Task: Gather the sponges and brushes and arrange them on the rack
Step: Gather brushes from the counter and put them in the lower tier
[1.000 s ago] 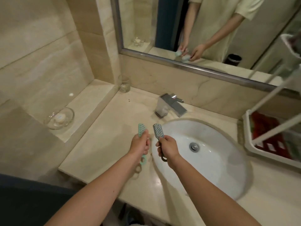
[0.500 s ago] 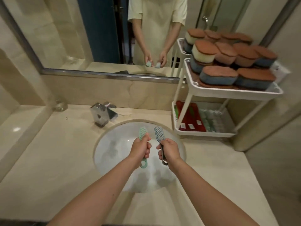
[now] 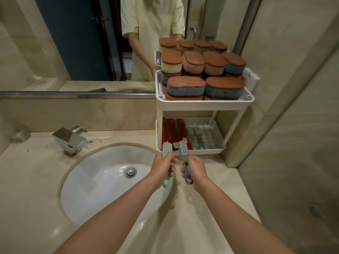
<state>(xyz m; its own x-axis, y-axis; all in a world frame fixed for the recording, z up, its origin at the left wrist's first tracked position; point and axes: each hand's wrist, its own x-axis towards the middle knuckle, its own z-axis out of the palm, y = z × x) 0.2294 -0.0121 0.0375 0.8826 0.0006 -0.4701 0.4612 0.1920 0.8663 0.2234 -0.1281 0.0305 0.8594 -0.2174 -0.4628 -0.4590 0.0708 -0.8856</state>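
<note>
Behind sponges (image 3: 185, 88), mirrored hands hidden; lower-shelf brushes (image 3: 194, 137) blurred.

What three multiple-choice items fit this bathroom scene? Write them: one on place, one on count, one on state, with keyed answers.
1. Where do the brown-topped oval sponges sit?
A. the white plastic rack's top shelf
B. the sink
C. the counter

2. How many small teal plastic scrub brushes are held?
A. one
B. two
C. three

3. How is the right hand's grip?
A. open
B. shut on a sponge
C. shut on a brush

Answers: 1 A, sponges fill the top tray. 2 B, the left hand holds the left brush, the right holds the right brush. 3 C, fingers wrap its handle.
</note>
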